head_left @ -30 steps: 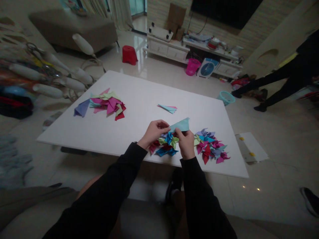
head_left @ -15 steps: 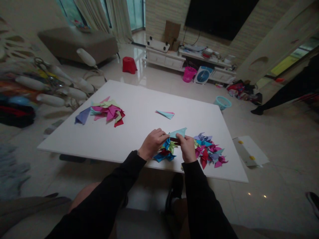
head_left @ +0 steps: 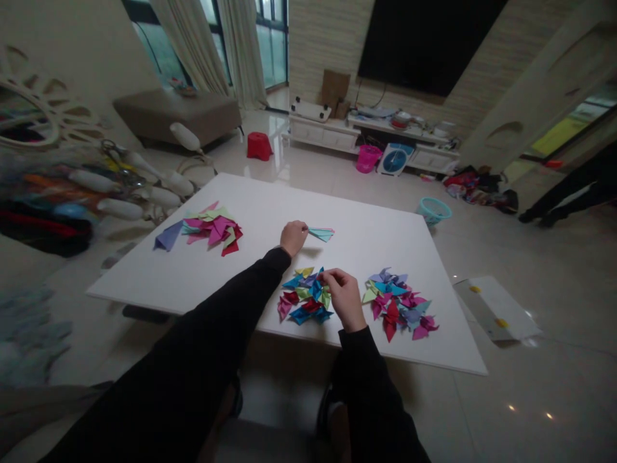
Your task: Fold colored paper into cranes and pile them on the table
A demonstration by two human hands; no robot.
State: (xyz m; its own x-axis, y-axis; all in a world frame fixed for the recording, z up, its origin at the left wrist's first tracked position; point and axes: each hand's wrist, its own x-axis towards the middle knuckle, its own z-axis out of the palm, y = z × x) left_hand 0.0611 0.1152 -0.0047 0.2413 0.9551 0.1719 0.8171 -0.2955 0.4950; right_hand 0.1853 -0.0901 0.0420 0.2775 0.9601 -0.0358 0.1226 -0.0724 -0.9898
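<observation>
My left hand reaches to the middle of the table, its fingers closed at the left end of the light blue folded paper, which lies with a pink edge showing beneath it. My right hand is nearer to me, thumb and forefinger pinched on a blue origami crane at the right side of a small pile. Red, green, yellow and purple origami pieces make up the rest of that pile. Farther right lies a second pile of origami cranes.
Flat folded papers lie heaped at the left of the white table. A lamp with several white arms stands by its left edge. On the floor are a red stool, a teal basket and a white board. A person's legs show at right.
The light blue folded paper held in both hands is no longer between them. My left hand has moved forward to the folded papers mid-table; my right hand has come down to the near pile.
</observation>
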